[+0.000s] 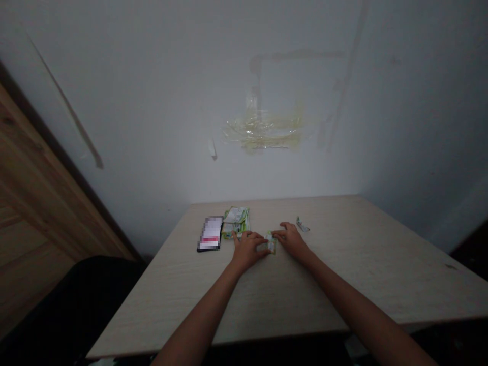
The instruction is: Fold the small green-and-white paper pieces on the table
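Note:
Between my hands, a small green-and-white packet [271,244] lies flat on or just above the table. My left hand [248,248] holds its left edge, thumb low and fingertips higher up. At its upper right edge, the fingertips of my right hand [291,240] pinch it. Behind my left hand is a pile of larger green-and-white packets [237,219], their print too blurred to read. A phone [210,235] with a lit, pixelated screen lies left of the pile. Beyond my right hand rests a small crumpled green-and-white scrap [302,224].
The pale wooden table [366,254] stands against a grey wall [152,112] bearing strips of clear, yellowed tape [263,133]. To the left are a wooden panel [34,193] and a dark chair-like shape [91,300].

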{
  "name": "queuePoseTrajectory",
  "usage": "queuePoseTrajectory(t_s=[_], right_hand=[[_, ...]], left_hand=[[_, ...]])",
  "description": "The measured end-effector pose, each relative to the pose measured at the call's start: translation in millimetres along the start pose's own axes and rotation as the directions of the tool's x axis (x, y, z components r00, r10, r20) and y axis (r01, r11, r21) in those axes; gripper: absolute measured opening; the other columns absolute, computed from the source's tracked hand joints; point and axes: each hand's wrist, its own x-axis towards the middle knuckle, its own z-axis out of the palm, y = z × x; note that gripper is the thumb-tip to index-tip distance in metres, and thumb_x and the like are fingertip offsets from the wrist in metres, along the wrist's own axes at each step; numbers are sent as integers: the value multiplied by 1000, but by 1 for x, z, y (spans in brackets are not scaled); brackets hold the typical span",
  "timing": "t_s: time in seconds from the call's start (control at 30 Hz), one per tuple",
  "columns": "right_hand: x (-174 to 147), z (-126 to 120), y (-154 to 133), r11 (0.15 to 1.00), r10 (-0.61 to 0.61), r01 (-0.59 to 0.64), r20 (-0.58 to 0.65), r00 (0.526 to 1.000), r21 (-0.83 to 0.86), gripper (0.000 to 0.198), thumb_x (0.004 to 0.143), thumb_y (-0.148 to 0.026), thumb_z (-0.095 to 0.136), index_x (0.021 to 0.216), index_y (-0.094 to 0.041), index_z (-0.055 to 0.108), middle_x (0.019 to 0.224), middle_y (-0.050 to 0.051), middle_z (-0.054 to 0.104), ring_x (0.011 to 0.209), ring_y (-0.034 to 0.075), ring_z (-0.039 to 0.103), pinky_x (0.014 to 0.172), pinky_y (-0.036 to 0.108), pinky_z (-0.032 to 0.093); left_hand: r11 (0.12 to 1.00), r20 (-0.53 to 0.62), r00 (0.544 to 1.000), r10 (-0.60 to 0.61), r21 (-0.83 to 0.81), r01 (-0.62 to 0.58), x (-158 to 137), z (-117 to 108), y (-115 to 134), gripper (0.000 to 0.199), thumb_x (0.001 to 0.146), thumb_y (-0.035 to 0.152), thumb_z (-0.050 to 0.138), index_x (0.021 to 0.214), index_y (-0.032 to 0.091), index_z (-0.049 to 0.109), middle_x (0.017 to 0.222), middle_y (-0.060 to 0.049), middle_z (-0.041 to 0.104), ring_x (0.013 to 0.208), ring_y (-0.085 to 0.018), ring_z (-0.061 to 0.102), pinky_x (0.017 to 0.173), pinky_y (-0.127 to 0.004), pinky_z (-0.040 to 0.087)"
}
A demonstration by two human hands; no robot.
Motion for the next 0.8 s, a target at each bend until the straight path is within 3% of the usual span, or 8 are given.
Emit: queuePoseTrajectory(t_s=[0.47, 0.8], right_hand=[[-6, -2, -3, 993, 3, -1, 13, 1000, -114, 39, 92, -31, 55, 130, -24, 61, 132, 14, 54, 124, 26, 47, 106, 39, 36], [-14, -10, -4, 996, -74, 80, -105, 992, 50, 18, 84, -30, 66, 91, -16, 75, 106, 13, 62, 106, 25, 53, 99, 41, 42]], left_hand=[[999, -1, 1000, -3, 32, 3, -1, 4, -2, 30, 85, 53, 60, 113, 46, 66, 129, 4, 64, 133, -30, 39, 110, -73, -7], [996, -74, 994, -80, 28, 82, -2, -1, -3, 31, 83, 47, 65, 112, 37, 68, 130, -1, 64, 131, -30, 41, 109, -72, -13]])
